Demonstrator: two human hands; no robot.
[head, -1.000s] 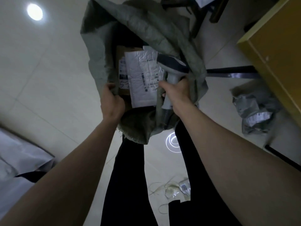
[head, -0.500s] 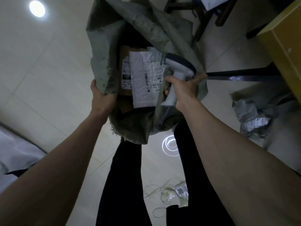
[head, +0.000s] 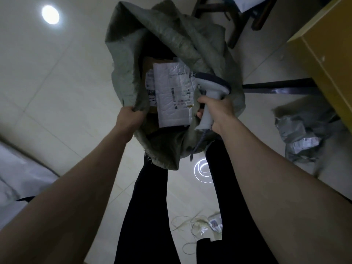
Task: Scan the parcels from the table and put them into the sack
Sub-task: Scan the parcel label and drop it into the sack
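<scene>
A grey-green woven sack point(head: 171, 40) stands open on the floor in front of my legs. Inside it lies a white padded parcel point(head: 172, 96) with printed labels, on top of a brown cardboard parcel point(head: 147, 67). My left hand point(head: 129, 119) grips the sack's left rim and holds the mouth open. My right hand point(head: 217, 111) grips the handle of a grey barcode scanner point(head: 211, 88) at the sack's right rim, its head over the opening. The scanner's cable hangs down below my hand.
A yellow wooden table point(head: 323, 50) stands at the right, with a crumpled grey plastic parcel point(head: 302, 138) on the floor beside it. Chair legs point(head: 234, 21) are beyond the sack. White bags point(head: 21, 172) lie at the left. Loose strapping point(head: 198, 225) lies near my feet.
My left hand slid along the sack's rim to the left and pulled the mouth wider. My right hand with the scanner shifted slightly right and up. The white parcel stays in the sack.
</scene>
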